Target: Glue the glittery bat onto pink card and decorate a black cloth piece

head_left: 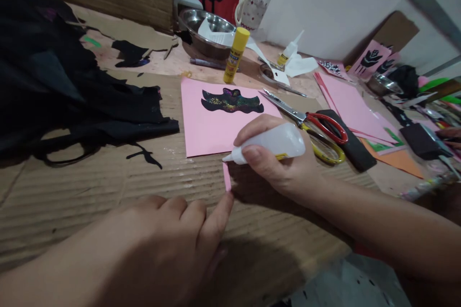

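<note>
My right hand (273, 158) is closed around a white squeeze glue bottle (277, 141). The bottle is tilted, and its nozzle meets the upper end of a narrow pink paper strip (226, 176) on the cardboard. My left hand (176, 230), its other fingers curled, holds down the strip's lower end with the index fingertip. Just beyond lies a pink card (209, 136) bearing a black paper cutout (232, 101) with glitter on it. Part of the card is hidden behind my right hand.
Scissors (298, 115) lie open right of the card. A yellow glue stick (236, 55) stands behind it, near a steel bowl (205, 33). Black paper scraps (133, 124) cover the left. Pink sheets (356, 105) lie at right, and another person's hand (450, 133) shows at the edge.
</note>
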`<act>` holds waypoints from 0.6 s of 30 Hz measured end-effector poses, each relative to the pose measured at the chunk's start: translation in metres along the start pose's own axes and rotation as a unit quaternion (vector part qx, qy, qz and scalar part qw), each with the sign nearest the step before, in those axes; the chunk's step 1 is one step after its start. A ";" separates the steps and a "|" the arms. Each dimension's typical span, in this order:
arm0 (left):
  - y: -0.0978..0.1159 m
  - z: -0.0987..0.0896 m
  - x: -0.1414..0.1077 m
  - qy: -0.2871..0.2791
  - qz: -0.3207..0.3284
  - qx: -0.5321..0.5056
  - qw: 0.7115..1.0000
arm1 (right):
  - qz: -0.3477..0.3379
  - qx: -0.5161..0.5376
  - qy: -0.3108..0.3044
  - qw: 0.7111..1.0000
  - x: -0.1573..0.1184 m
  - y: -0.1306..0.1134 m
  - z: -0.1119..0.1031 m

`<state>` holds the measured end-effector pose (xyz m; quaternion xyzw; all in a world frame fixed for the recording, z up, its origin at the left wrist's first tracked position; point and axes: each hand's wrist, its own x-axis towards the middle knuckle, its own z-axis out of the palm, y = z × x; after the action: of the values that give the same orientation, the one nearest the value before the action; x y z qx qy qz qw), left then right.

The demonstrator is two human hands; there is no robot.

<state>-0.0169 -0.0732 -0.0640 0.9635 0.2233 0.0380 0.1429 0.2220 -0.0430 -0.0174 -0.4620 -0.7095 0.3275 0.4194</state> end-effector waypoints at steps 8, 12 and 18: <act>-0.001 -0.005 0.002 -0.026 -0.005 -0.019 0.999 | 0.005 0.018 0.012 1.000 -0.005 0.005 0.000; 0.000 -0.011 0.006 -0.035 0.007 -0.026 0.999 | 0.028 0.025 -0.003 0.999 -0.001 0.003 0.003; -0.002 0.001 -0.003 -0.014 -0.014 0.005 1.000 | 0.028 0.025 0.006 0.999 0.004 0.004 0.004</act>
<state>-0.0200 -0.0730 -0.0657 0.9615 0.2349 0.0217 0.1413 0.2191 -0.0385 -0.0213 -0.4728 -0.6854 0.3539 0.4259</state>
